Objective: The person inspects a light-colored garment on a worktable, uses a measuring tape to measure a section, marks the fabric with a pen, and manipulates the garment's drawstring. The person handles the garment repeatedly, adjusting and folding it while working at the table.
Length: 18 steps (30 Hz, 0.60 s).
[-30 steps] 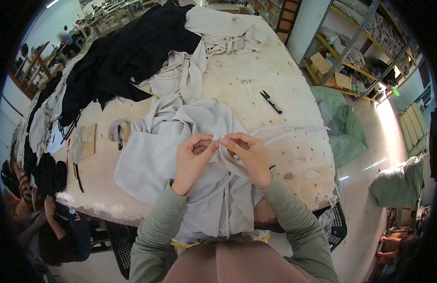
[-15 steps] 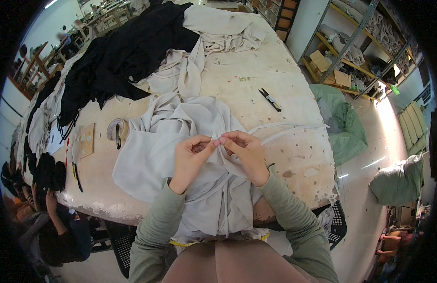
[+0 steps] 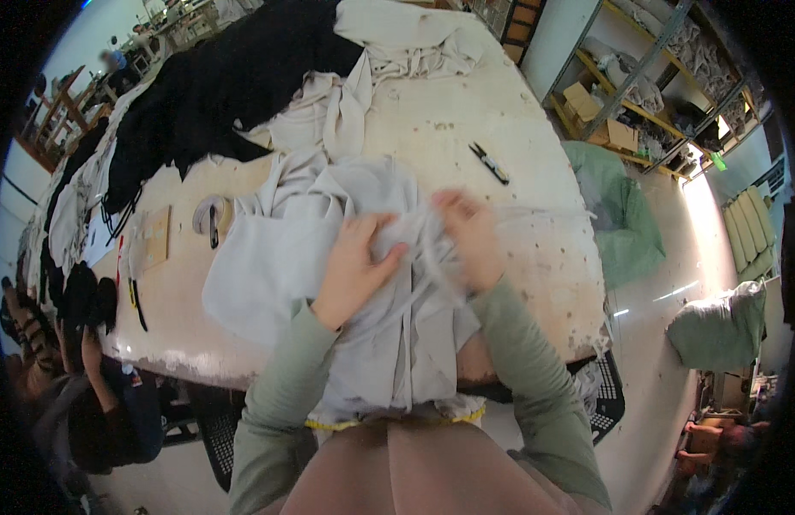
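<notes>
A pale grey garment (image 3: 269, 266) lies in loose folds on the table in front of me and hangs over the near edge. My left hand (image 3: 359, 268) rests on its middle, thumb apart from the curved fingers, with nothing visible between them. Just to the right, my right hand (image 3: 470, 240) is raised over the cloth. It is smeared by motion, so its grip does not show. A blurred strip of the pale cloth (image 3: 433, 262) runs beside that hand. Thin pale ties (image 3: 543, 215) stretch across the table to the right.
Small thread snips (image 3: 489, 163) lie beyond my right hand. At left are a tape roll (image 3: 226, 210), a cutter knife (image 3: 137, 306) and a brown card (image 3: 157, 234). Black cloth (image 3: 234, 77) is heaped at far left. Another person's arm (image 3: 95, 360) reaches the left edge. A green sack (image 3: 620, 223) stands at right.
Both hands were pinching the cloth together at the middle. Now they are apart: the left fingers have spread, and the right hand has swung up and to the right.
</notes>
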Available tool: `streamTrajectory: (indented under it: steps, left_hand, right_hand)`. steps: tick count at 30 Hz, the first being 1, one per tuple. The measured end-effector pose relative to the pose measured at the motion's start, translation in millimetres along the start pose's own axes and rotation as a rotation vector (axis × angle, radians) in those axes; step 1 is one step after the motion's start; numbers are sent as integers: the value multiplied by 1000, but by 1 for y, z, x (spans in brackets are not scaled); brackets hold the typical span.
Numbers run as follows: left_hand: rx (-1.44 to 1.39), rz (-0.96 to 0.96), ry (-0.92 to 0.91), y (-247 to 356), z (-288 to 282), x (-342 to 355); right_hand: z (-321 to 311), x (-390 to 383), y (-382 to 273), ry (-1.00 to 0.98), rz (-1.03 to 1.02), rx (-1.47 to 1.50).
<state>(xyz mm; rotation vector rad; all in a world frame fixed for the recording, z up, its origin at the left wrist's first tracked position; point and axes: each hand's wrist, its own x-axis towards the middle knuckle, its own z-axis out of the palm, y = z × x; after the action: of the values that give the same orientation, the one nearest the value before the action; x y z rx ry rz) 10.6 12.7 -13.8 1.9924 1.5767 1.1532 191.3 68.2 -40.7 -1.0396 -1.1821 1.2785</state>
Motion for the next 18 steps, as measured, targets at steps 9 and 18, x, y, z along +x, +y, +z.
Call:
streamTrajectory:
  steps: [9, 18]
  left_hand:
    - [366, 212, -400, -11, -18, -100]
    - [140, 235, -189, -32, -94, -92]
  right_hand:
    - [-226, 15, -48, 925, -310, 74]
    - [-291, -5, -99, 807, -482, -48]
